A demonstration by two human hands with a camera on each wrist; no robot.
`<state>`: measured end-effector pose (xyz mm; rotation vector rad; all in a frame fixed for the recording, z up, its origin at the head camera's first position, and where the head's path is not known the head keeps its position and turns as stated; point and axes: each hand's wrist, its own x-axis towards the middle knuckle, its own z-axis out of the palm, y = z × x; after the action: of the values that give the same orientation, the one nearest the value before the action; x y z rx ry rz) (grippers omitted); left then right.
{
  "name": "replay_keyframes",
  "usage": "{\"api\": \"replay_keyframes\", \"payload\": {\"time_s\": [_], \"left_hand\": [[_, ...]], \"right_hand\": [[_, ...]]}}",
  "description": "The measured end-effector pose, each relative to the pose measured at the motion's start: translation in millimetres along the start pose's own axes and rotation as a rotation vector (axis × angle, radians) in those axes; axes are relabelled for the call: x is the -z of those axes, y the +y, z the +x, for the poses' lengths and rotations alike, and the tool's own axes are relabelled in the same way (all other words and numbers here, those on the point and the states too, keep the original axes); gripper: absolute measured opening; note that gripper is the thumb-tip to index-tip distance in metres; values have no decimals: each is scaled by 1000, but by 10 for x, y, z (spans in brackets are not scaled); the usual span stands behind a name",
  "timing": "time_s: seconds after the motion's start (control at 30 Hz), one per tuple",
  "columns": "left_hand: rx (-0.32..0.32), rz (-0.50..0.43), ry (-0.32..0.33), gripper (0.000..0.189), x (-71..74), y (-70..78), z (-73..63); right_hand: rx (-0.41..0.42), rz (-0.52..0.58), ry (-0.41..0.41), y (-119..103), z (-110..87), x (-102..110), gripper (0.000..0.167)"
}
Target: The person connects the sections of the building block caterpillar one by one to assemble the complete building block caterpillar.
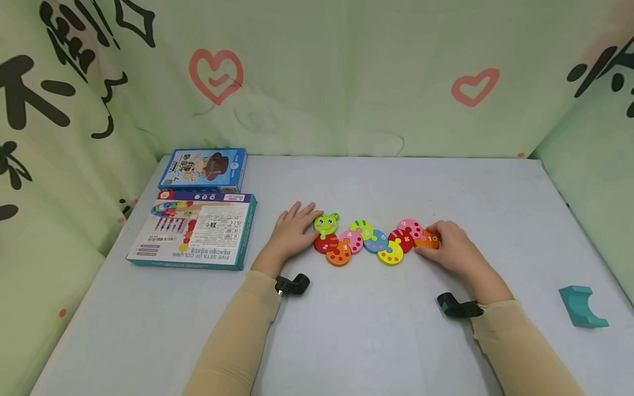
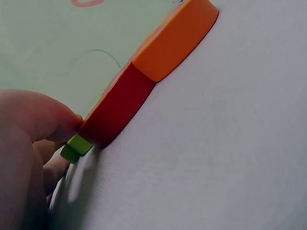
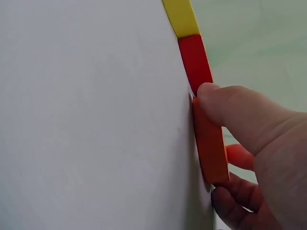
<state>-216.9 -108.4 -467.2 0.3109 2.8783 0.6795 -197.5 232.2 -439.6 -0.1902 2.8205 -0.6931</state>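
Observation:
A caterpillar puzzle [image 1: 378, 242] of joined, coloured round pieces lies flat across the table's middle. At its left end are a green smiling head [image 1: 326, 225] and a red piece [image 1: 325, 243]. My left hand [image 1: 292, 234] lies beside that end with fingers spread and stretched out. In the left wrist view, its thumb touches the red piece's edge. My right hand [image 1: 454, 252] pinches the orange end piece [image 1: 430, 240] between thumb and fingers. Close up in the right wrist view, the orange piece [image 3: 210, 141] sits against a red one.
At the left, a large flat beads box [image 1: 218, 231] lies in front of a blue box [image 1: 203, 169]. A teal curved block [image 1: 580, 307] rests near the right edge. Printed cloth [image 1: 317, 71] hangs behind the table.

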Motion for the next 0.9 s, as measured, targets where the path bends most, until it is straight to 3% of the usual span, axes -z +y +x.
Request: {"api": "replay_keyframes", "payload": {"time_s": [0.6, 0.73, 0.9], "left_hand": [[-22, -14, 4, 51, -8, -5, 0], [-27, -12, 0, 52, -11, -9, -9], [-9, -36, 10, 56, -17, -20, -55]], "right_hand": [[-11, 37, 19, 51, -45, -71, 66], [-8, 43, 14, 67, -54, -82, 78], [-20, 28, 99, 33, -60, -103, 88]]}}
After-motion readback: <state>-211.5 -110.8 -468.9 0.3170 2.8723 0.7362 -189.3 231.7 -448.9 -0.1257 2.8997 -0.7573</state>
